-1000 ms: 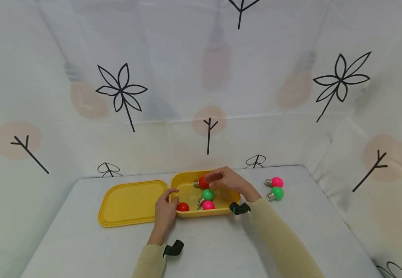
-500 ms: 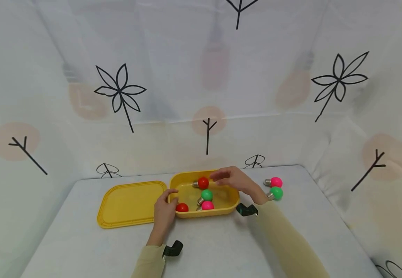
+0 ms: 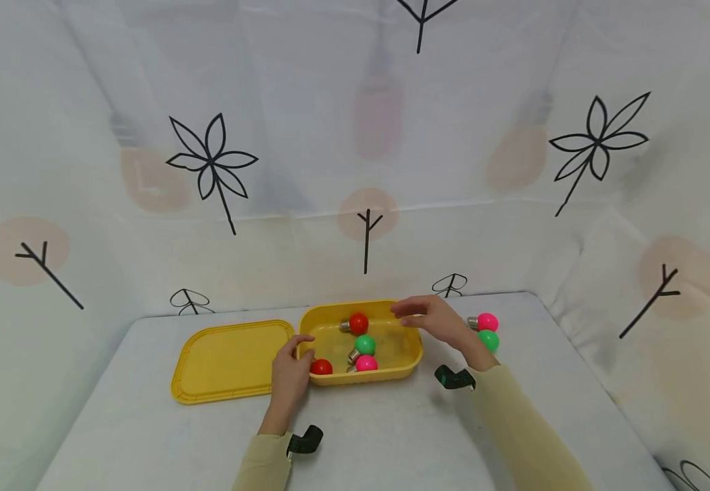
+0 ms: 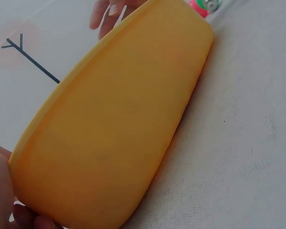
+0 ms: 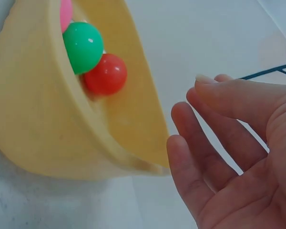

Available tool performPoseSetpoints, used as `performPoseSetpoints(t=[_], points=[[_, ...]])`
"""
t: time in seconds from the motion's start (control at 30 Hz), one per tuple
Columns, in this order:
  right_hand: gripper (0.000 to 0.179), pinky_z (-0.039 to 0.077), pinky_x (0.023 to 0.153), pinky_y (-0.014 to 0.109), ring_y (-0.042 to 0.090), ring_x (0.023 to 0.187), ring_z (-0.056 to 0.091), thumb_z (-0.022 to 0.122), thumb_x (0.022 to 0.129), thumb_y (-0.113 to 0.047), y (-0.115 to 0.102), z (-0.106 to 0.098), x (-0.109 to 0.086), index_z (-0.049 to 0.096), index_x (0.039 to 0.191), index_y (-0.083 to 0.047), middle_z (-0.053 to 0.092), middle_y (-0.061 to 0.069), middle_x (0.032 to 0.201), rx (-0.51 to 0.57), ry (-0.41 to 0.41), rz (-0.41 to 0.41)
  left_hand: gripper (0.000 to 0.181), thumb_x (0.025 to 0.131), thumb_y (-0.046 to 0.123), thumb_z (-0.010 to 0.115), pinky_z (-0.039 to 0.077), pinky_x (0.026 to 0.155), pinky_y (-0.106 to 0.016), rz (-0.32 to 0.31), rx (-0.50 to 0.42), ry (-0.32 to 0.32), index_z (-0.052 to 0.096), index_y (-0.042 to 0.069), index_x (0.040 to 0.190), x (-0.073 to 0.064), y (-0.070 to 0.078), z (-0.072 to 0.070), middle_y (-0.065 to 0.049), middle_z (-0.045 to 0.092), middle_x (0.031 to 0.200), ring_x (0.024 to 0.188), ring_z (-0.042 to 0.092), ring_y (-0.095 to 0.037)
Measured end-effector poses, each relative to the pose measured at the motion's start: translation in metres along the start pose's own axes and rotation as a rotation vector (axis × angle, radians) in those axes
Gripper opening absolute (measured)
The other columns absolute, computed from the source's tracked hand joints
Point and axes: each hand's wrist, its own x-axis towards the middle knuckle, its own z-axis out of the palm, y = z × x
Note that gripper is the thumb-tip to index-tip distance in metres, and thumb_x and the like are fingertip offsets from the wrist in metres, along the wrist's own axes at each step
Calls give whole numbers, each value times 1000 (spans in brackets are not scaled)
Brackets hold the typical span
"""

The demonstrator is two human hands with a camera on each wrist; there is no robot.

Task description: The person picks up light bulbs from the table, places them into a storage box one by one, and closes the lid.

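My left hand (image 3: 291,374) grips the left end of a yellow plastic box (image 3: 400,372), its fingers and thumb at the near-left corner. Inside lie a red light bulb (image 3: 359,323) towards the back, a green bulb (image 3: 364,345) in the middle and a pink bulb (image 3: 367,363) by the front wall. A second red bulb (image 3: 321,367) sits close to my left thumb. My right hand (image 3: 437,322) hovers over the box's right end, holding nothing; in the right wrist view its fingers (image 5: 193,143) are loosely bent beside the rim.
A flat yellow lid (image 3: 232,361) lies on the white tabletop (image 3: 379,436) left of the box. Right of it, partly behind my right wrist, lie another pink bulb (image 3: 487,322) and another green bulb (image 3: 488,340). Patterned white cloth (image 3: 305,252) stands behind and at both sides.
My right hand has drawn away from the red bulb at the back, moving right to the box's right end. The left hand and the box stay where they were.
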Motion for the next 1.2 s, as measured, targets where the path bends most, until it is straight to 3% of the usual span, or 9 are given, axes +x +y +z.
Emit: performPoseSetpoints(t=[0.27,0.5,0.77,0.97,1.1,1.2], points=[[33,49,98,46,31,118,59,67,94,-10,4,-9,-14,67,127,-5,66,14,125,29,57,47,20,93,10,64,45,101,-50,-10,14,12,71,12,112,-1,1,0,-13,61,130,109,52,-30],[31,50,97,43,30,117,60,65,95,-8,10,-18,-29,67,126,-8,66,10,125,14,117,33,21,93,10,63,47,98,-48,-6,13,9,71,11,112,-1,1,0,-13,61,128,106,52,-30],[36,49,98,46,33,121,58,66,95,-11,18,-34,-46,63,130,-3,62,19,131,6,145,60,21,93,10,63,42,104,-51,-16,7,12,71,11,112,0,1,0,-13,60,131,113,52,-31],[36,52,93,31,32,119,59,66,96,-13,28,-44,-58,64,130,-2,63,18,129,-26,180,53,20,93,10,64,44,103,-50,-17,18,16,71,12,112,-1,2,1,-12,61,131,112,53,-30],[37,51,89,23,33,116,61,66,96,-13,30,-51,-68,63,130,1,62,21,130,-35,198,47,20,93,9,64,49,88,-42,-13,18,19,71,12,112,-2,3,1,-11,62,122,101,53,-28],[38,51,87,21,33,114,62,66,96,-14,33,-56,-75,63,130,1,62,20,129,-58,216,54,20,93,9,63,48,84,-40,-7,20,19,71,12,112,-2,2,0,-10,62,121,98,52,-26]])
